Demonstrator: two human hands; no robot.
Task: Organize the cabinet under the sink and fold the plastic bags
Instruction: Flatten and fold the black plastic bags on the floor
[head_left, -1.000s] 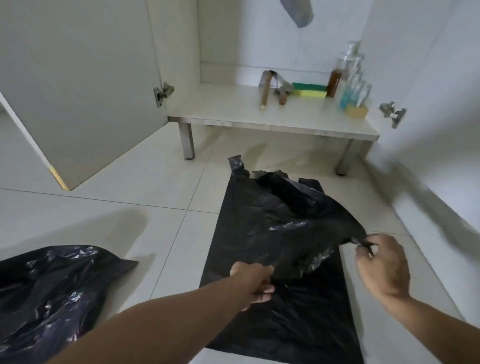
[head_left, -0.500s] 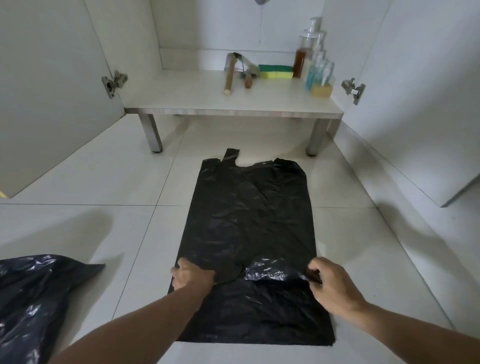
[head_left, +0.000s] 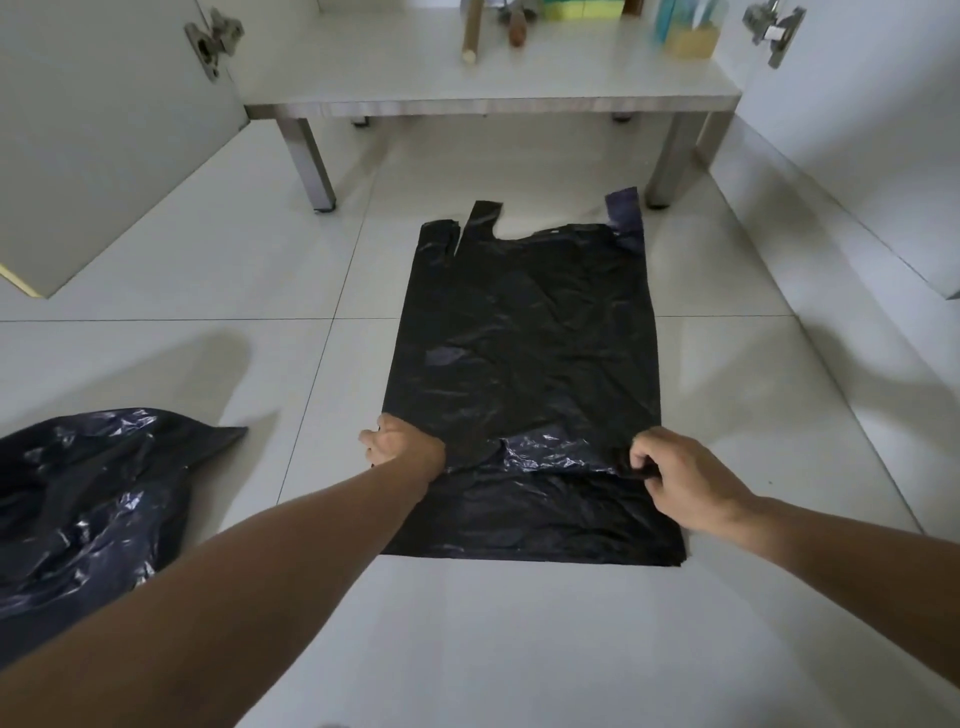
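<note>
A black plastic bag (head_left: 530, 332) lies spread flat on the white tiled floor, its handles pointing toward the cabinet. It seems to rest on another black bag whose lower edge (head_left: 545, 535) shows nearer me. My left hand (head_left: 402, 441) grips the bag's near left edge. My right hand (head_left: 680, 475) pinches the near right edge, where the plastic is bunched and shiny. A second black bag (head_left: 78, 499) lies crumpled at the far left.
The open cabinet's floor shelf (head_left: 493, 88) stands on metal legs (head_left: 309, 161) beyond the bag. On it are wooden-handled tools (head_left: 470, 31), a sponge (head_left: 582, 9) and bottles (head_left: 688, 31). Open doors flank it, left (head_left: 93, 135) and right (head_left: 872, 114).
The bag was lifted and billowing a second ago; it now lies flat on the floor. Both hands stay at its near edge, and my view has moved closer and lower.
</note>
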